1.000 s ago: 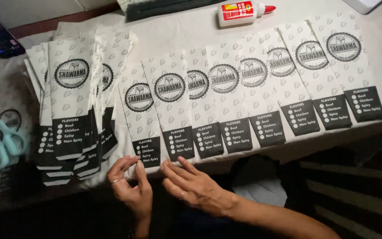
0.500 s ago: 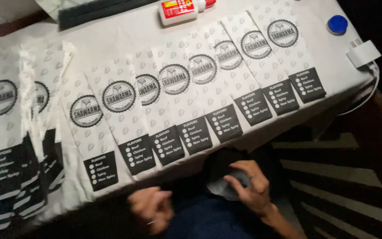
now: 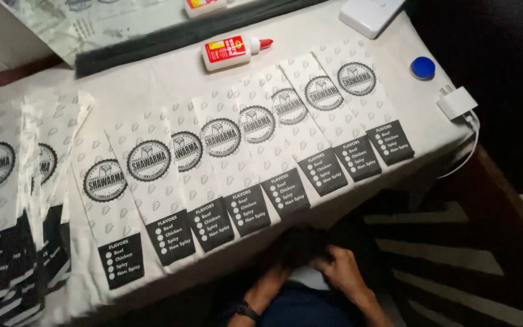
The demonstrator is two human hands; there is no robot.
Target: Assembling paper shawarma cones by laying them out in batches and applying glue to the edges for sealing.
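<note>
I am looking down past the table edge [image 3: 437, 163], and both hands are sitting low in the person's lap, under the front of the table. The left hand [image 3: 272, 280], with a dark watch [image 3: 247, 310] on its wrist, is curling into a dark, shadowed thing [image 3: 301, 248]; the right hand [image 3: 341, 272] is pressing in on it from the other side. I cannot tell what that thing is, nor how tightly either hand is closing on it, since the fingers are disappearing into the dark.

Up on the table, a row of white paper sleeves [image 3: 255, 145] is fanning out, each one overlapping its neighbour, each showing a round dark emblem and a black panel at its near end. They are lying flat, and I cannot see whether anything is inside them. At the far left a thicker stack of sleeves [image 3: 7, 206] is resting.

A white glue bottle [image 3: 232, 51] with a red cap is lying on its side beyond the row. A blue cap [image 3: 422, 67] is sitting near the right edge, with a white charger plug [image 3: 457, 101] just beside it and a white box [image 3: 370, 13] further back.
</note>
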